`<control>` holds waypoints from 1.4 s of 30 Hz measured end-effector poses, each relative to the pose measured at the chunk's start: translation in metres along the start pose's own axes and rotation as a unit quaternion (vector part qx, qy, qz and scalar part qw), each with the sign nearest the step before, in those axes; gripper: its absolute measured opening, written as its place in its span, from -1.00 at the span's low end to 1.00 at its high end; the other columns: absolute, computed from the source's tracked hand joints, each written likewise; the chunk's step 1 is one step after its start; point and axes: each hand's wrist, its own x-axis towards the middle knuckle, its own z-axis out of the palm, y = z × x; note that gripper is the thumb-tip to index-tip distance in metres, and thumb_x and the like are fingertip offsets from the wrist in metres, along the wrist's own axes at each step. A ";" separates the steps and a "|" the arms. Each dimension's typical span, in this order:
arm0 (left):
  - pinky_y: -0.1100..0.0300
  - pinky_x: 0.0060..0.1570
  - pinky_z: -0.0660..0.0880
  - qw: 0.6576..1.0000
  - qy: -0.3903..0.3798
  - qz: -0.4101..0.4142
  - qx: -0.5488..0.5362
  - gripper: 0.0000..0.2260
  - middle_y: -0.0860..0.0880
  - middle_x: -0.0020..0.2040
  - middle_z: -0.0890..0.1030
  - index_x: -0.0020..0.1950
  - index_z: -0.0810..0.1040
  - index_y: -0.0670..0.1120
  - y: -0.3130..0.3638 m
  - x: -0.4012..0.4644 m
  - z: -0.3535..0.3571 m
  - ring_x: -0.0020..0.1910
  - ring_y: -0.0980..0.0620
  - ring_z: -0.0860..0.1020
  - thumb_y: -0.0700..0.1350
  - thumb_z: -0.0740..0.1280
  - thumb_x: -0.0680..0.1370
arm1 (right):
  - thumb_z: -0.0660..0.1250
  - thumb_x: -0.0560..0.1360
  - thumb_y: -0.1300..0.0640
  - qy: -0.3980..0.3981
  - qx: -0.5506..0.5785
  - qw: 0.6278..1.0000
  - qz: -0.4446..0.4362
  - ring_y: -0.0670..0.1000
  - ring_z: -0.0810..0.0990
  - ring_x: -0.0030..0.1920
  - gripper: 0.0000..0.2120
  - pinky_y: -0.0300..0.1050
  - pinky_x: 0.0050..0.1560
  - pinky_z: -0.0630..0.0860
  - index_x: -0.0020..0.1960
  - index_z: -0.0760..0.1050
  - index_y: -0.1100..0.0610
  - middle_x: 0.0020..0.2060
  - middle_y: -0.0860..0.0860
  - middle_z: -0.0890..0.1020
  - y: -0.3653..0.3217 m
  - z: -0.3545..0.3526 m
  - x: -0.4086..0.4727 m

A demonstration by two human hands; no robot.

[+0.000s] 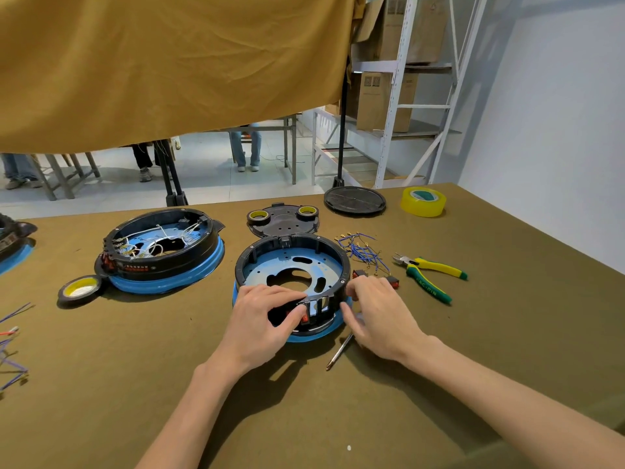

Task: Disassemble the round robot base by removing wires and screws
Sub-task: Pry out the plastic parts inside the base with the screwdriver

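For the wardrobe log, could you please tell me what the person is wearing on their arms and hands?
Nothing visible: the left hand and right hand are bare, without gloves, rings or a watch, and both forearms are uncovered, with no sleeves in view.

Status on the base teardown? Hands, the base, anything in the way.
Left hand pinches a red switch on the base front wall. Right hand steadies its rim, holding nothing. Base wires out. Screwdriver beside it.
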 end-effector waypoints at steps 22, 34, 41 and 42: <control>0.29 0.12 0.30 0.999 0.021 0.027 0.028 -0.64 0.22 0.05 0.71 0.24 0.69 0.13 0.009 -0.003 0.008 0.06 0.25 0.56 0.18 0.17 0.65 | 0.25 0.59 -0.16 0.038 0.096 0.994 0.027 -0.17 0.45 -0.37 -0.77 -0.33 -0.35 0.44 -0.16 0.44 -0.05 -0.34 -0.24 0.46 -0.061 0.008 -0.001; 0.25 0.12 0.23 0.997 0.033 0.014 0.062 -0.68 0.18 0.08 0.70 0.28 0.67 0.11 -0.003 0.000 0.008 0.09 0.24 0.51 0.15 0.20 0.68 | 0.26 0.61 -0.07 0.014 0.120 0.993 -0.007 -0.24 0.45 -0.34 -0.81 -0.40 -0.32 0.40 -0.16 0.34 -0.10 -0.36 -0.25 0.38 -0.051 -0.002 -0.018; 0.41 0.21 0.20 0.998 0.049 0.017 0.043 -0.64 0.19 0.09 0.69 0.30 0.65 0.11 -0.004 -0.002 0.010 0.10 0.24 0.51 0.16 0.17 0.65 | 0.41 0.55 0.02 0.077 0.039 0.983 0.161 -0.19 0.49 -0.37 -0.90 -0.36 -0.38 0.32 -0.07 0.49 -0.01 -0.36 -0.19 0.52 0.022 -0.013 0.001; 0.42 0.20 0.20 0.998 0.050 0.020 0.043 -0.64 0.19 0.09 0.69 0.30 0.65 0.11 -0.004 -0.002 0.010 0.10 0.24 0.51 0.15 0.17 0.64 | 0.41 0.54 0.02 0.080 0.014 0.981 0.175 -0.17 0.50 -0.36 -0.91 -0.31 -0.39 0.34 -0.06 0.52 0.00 -0.35 -0.18 0.54 0.031 -0.013 0.007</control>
